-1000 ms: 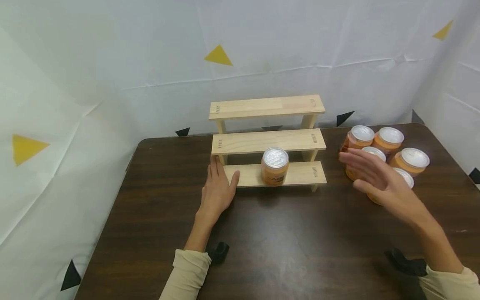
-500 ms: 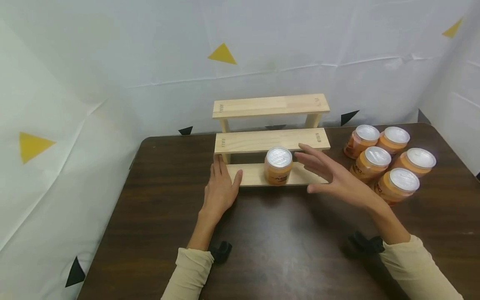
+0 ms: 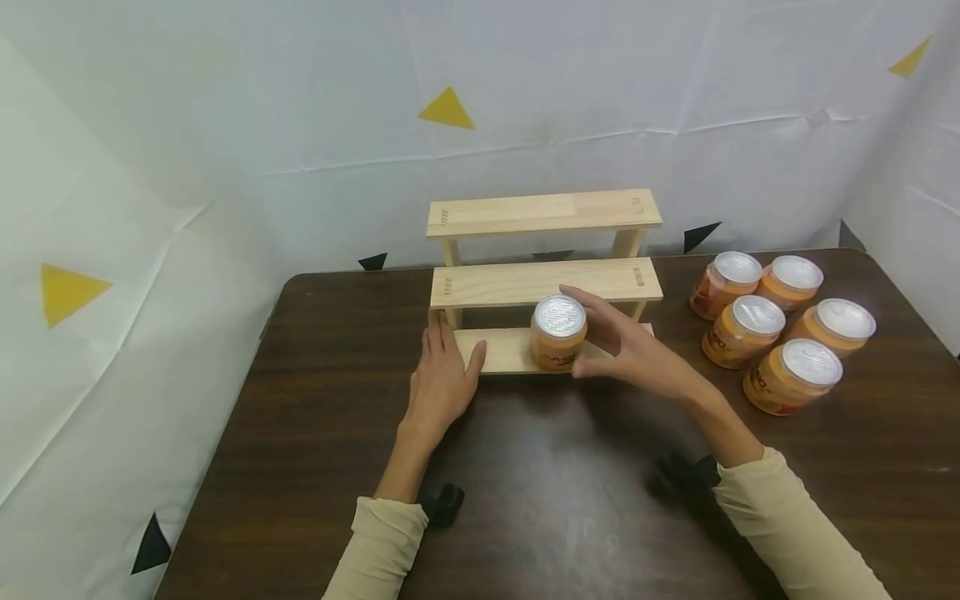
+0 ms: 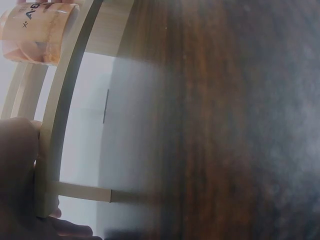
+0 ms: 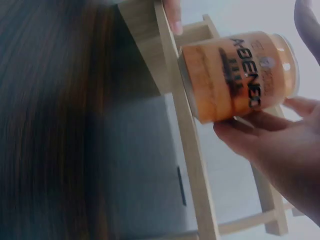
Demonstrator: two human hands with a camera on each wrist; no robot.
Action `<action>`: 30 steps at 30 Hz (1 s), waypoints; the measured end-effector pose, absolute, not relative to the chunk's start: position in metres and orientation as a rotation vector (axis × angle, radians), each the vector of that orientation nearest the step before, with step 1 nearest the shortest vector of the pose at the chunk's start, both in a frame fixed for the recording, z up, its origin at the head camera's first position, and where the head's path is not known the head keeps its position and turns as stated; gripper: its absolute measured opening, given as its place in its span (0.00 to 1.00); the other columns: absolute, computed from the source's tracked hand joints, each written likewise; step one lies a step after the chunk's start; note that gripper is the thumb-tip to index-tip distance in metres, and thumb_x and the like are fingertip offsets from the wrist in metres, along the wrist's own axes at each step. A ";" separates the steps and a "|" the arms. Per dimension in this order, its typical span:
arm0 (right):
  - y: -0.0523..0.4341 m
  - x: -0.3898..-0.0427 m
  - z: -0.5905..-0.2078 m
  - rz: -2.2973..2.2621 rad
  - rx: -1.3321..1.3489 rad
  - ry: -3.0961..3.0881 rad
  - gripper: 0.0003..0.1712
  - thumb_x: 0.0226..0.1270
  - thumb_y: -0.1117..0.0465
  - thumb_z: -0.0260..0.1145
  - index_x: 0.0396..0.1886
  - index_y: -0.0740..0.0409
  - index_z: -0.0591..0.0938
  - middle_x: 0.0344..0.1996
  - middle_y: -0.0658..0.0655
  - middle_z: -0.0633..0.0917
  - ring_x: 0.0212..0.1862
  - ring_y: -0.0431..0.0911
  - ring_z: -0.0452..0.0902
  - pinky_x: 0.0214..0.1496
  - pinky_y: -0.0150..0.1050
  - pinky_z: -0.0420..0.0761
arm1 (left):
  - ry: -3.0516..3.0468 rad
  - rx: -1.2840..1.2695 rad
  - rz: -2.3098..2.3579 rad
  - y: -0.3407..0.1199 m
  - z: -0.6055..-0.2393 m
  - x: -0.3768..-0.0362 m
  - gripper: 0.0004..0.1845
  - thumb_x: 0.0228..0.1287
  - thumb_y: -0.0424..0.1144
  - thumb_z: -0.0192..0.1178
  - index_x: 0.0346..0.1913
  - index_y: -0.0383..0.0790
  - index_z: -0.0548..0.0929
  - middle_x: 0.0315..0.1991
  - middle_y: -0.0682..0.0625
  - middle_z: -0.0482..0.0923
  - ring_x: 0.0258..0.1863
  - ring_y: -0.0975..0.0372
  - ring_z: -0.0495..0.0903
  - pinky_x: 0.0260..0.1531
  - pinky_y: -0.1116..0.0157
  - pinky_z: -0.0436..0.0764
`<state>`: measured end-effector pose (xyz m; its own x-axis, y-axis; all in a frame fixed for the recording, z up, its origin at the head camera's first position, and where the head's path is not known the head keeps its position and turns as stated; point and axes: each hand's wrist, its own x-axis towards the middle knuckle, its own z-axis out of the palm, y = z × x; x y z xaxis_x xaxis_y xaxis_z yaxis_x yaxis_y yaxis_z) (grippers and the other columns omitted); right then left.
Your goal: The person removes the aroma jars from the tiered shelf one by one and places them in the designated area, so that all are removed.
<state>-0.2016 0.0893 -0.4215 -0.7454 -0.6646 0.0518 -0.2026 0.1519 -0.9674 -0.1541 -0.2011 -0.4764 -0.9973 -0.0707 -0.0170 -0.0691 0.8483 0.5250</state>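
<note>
1. While the left hand (image 3: 441,379) is laid flat on the dark brown surface (image 3: 322,400), its fingers are kept straight and nothing is held by it.
2. The left end of the wooden step shelf (image 3: 543,282) is touched by the left thumb and fingers, right at the lowest step.
3. An orange jar (image 3: 558,332) with a shiny silver lid is stood upright on the lowest step, near the middle.
4. The jar is grasped by the right hand (image 3: 636,350); its fingers are curled round the right side of the jar, and the thumb is pressed low on the front.
5. From the right wrist view, the same jar (image 5: 239,75) is seen with dark letters on its side, and the right fingers (image 5: 250,137) are wrapped about it.
6. From the left wrist view, the jar (image 4: 37,32) is seen at the far end of the step, well apart from the left hand (image 4: 20,195).
7. Five more orange jars (image 3: 780,329) with silver lids are grouped on the surface to the right of the shelf, close to each other.
8. Cream sleeves (image 3: 378,546) are worn on both arms.
9. White sheets (image 3: 225,125) with yellow and black triangles are hung behind the surface.
</note>
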 end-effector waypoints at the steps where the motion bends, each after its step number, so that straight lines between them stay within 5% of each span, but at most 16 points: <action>1: 0.086 -0.202 -0.422 -1.632 -0.809 2.055 0.58 0.73 0.73 0.74 0.92 0.53 0.52 0.89 0.64 0.55 0.89 0.63 0.49 0.73 0.19 0.64 | -3.017 0.113 -0.854 -0.201 -0.476 -0.154 0.48 0.89 0.59 0.47 0.88 0.25 0.43 0.91 0.33 0.38 0.87 0.35 0.52 0.69 0.35 0.77; 4: 0.078 -0.204 -0.422 -1.657 -0.772 2.079 0.56 0.73 0.73 0.74 0.91 0.58 0.53 0.88 0.65 0.57 0.88 0.62 0.52 0.75 0.21 0.65 | -3.010 0.113 -0.854 -0.202 -0.474 -0.156 0.48 0.89 0.59 0.47 0.88 0.25 0.43 0.91 0.33 0.38 0.87 0.35 0.52 0.68 0.35 0.78; 12: 0.064 -0.204 -0.426 -1.599 -0.676 2.244 0.53 0.74 0.66 0.76 0.90 0.58 0.58 0.85 0.65 0.65 0.82 0.57 0.62 0.86 0.63 0.58 | -3.031 0.117 -0.848 -0.202 -0.474 -0.157 0.49 0.89 0.60 0.47 0.88 0.26 0.41 0.91 0.33 0.36 0.87 0.35 0.50 0.69 0.35 0.78; 30: 0.058 -0.200 -0.434 -1.647 -0.608 2.318 0.40 0.74 0.60 0.77 0.82 0.54 0.72 0.66 0.60 0.82 0.67 0.51 0.75 0.75 0.54 0.70 | -3.044 0.134 -0.881 -0.201 -0.479 -0.156 0.49 0.89 0.61 0.46 0.88 0.27 0.41 0.91 0.35 0.34 0.88 0.36 0.48 0.69 0.34 0.76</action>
<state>-0.2002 0.0583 -0.4341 -0.8866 -0.4598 0.0494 -0.1980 0.2808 -0.9391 -0.1562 -0.2005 -0.4792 -0.9960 -0.0726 -0.0525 -0.0894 0.8423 0.5315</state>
